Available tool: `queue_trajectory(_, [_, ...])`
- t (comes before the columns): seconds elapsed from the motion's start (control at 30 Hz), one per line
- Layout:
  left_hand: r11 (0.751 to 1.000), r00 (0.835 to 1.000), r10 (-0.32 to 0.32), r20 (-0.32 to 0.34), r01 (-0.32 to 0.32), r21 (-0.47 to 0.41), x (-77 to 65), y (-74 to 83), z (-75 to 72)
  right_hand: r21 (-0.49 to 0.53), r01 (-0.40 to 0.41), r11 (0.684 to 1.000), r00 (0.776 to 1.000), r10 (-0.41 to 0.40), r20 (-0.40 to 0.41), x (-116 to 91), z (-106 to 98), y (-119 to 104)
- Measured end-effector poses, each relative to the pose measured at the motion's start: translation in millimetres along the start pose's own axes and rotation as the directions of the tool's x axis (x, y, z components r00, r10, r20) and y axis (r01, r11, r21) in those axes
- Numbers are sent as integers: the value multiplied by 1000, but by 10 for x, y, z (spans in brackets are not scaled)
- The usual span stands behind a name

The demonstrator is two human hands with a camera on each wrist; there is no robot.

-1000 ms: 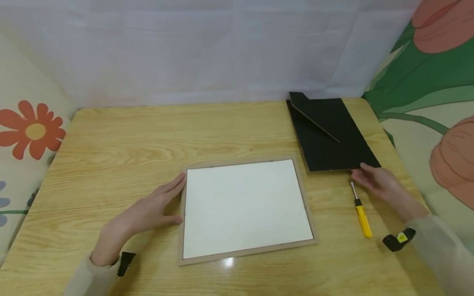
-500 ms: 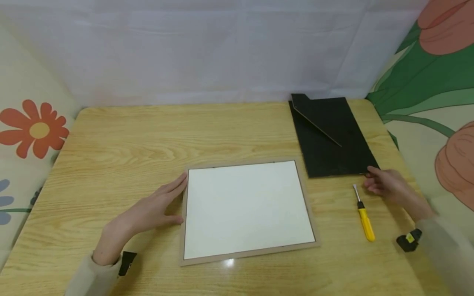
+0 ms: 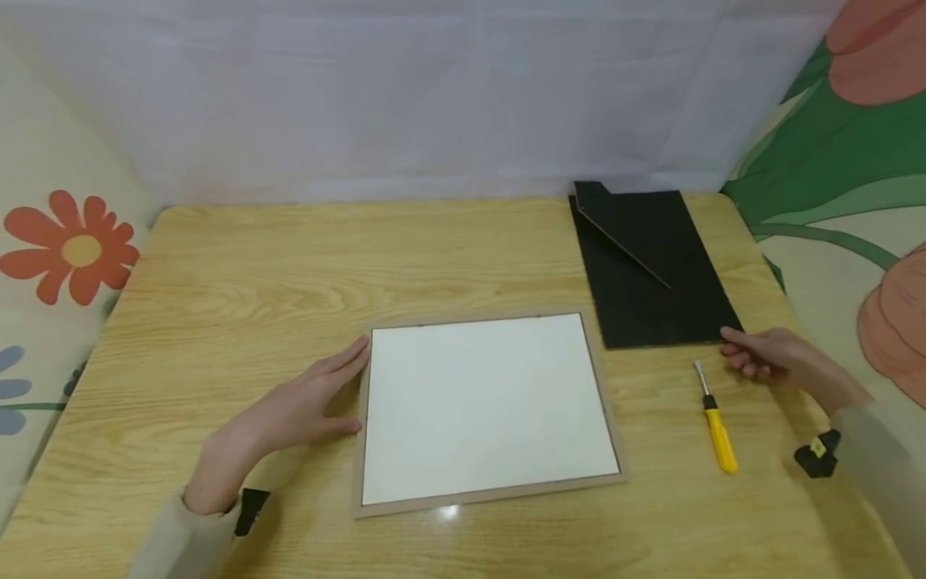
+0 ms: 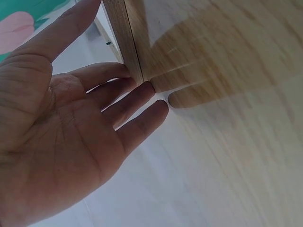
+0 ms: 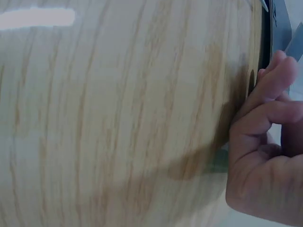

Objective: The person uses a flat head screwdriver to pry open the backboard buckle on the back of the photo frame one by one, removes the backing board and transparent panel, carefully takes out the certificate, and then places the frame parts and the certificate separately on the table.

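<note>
A picture frame (image 3: 492, 492) with a thin light-wood border lies on the table, a white sheet (image 3: 485, 410) filling it. My left hand (image 3: 289, 414) rests at its left side, fingers extended, fingertips and thumb against the border. In the left wrist view, the fingertips meet the frame's wooden edge (image 4: 124, 35) close to the tabletop. A black backing board (image 3: 658, 314) with a raised stand leg (image 3: 592, 194) lies at the back right. My right hand (image 3: 774, 358) pinches its near right corner, thumb on top, other fingers curled.
A flat-head screwdriver (image 3: 719, 438) with a yellow handle lies right of the frame, just below the right hand's fingers. The wooden table (image 3: 325, 257) ends at a white cloth (image 3: 362, 104) behind. Flower-patterned walls stand at both sides.
The board's near edge has come down and toward me, and my right hand has shifted right, to its corner. The left hand and frame stay in place; the view shifts slightly.
</note>
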State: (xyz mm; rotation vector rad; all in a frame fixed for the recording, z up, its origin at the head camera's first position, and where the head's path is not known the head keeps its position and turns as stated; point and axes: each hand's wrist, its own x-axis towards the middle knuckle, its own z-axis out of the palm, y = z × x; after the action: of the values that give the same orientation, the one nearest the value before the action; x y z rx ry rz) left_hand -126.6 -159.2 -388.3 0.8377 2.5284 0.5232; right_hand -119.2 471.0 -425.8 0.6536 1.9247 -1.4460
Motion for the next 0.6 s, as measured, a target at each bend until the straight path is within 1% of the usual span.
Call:
queue_trajectory(0.2, [1000,1000,0,-8,0,-1,-32,-9,5,121,-2,993,1000,5,-22,-46,89,14])
queue_trajectory(0.27, [1000,1000,9,-17,-9,0,-36,-11,5,138,9,990,999,-3,-43,-53,110,17])
queue_trajectory(0.4, [1000,999,27,-29,-27,4,-36,-18,2,130,21,991,996,-10,-83,-56,137,33])
queue_trajectory(0.6, [1000,999,31,-19,-31,2,-46,-51,0,116,49,992,994,-37,-104,-65,190,56])
